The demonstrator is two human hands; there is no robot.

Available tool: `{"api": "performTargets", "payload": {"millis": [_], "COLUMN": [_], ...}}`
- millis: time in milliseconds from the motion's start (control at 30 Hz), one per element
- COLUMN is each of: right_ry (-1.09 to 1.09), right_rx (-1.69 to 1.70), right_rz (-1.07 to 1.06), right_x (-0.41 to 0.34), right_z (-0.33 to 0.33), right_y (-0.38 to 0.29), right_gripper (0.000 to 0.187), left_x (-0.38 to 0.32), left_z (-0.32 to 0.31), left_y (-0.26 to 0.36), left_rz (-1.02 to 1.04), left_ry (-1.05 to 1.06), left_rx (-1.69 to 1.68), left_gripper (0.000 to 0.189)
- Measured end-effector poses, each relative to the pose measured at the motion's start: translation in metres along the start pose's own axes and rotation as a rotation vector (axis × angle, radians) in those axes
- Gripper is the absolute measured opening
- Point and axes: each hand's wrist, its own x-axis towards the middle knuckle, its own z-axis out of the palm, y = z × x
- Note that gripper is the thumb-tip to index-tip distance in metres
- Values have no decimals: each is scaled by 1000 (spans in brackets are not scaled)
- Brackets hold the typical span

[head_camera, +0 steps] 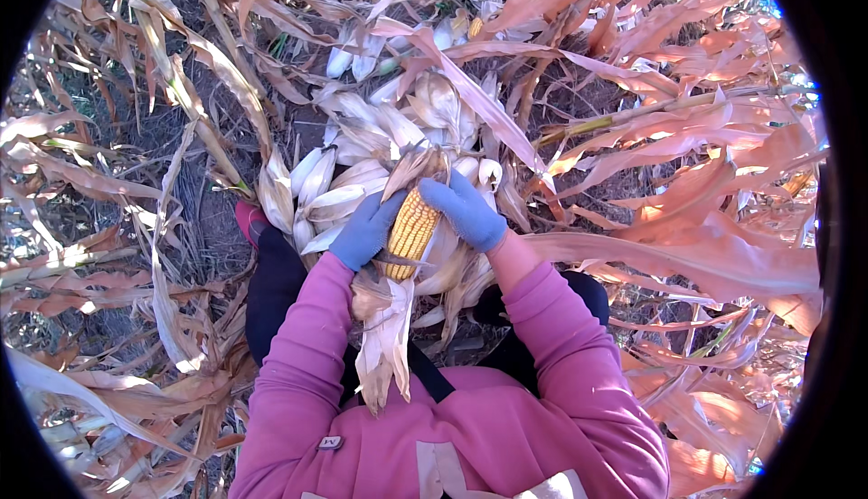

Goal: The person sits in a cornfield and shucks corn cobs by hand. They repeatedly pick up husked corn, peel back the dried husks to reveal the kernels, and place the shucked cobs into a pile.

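Observation:
Between my two gloved hands is an ear of corn (411,228) with its yellow kernels bare. My left hand (368,228), in a blue-grey knit glove, grips the ear's left side. On the upper right, my right hand (466,209) in a matching glove holds it near the far end, by the husk. Peeled dry husk (385,350) hangs from the near end towards my lap. More brown husk (417,167) sticks up at the far end. Right beyond my hands lies a heap of ears in pale husks (339,190).
Dry stalks (196,119) lean at the left. Broad dry corn leaves (678,262) crowd the right side, one reaching close to my right forearm. A partly bare yellow ear (475,27) lies farther off. My red shoe (249,222) rests beside the heap.

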Motion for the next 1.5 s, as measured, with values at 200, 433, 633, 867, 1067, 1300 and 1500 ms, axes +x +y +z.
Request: {"api": "performTargets", "payload": {"millis": [200, 433, 633, 867, 1067, 1300, 1500], "right_ry": [234, 194, 476, 617, 506, 294, 227], "right_rx": [6, 184, 339, 354, 463, 102, -872], "right_rz": [-100, 93, 74, 53, 100, 47, 150], "right_x": [-4, 7, 16, 23, 24, 16, 7], "right_z": [12, 10, 3, -5, 6, -11, -20], "right_y": [7, 11, 39, 41, 46, 36, 4], "right_gripper": [39, 36, 26, 24, 32, 43, 57], "left_x": [6, 13, 15, 0, 0, 2, 2], "left_z": [-3, -2, 7, 28, 29, 18, 19], "left_y": [-4, -8, -19, -5, -8, -9, 0], "left_rz": [86, -21, 120, 377, 271, 137, 246], "left_ry": [49, -14, 144, 229, 159, 185, 104], "left_rx": [157, 269, 457, 768, 927, 834, 997], "left_gripper": [43, 43, 36, 40, 55, 56, 51]}}
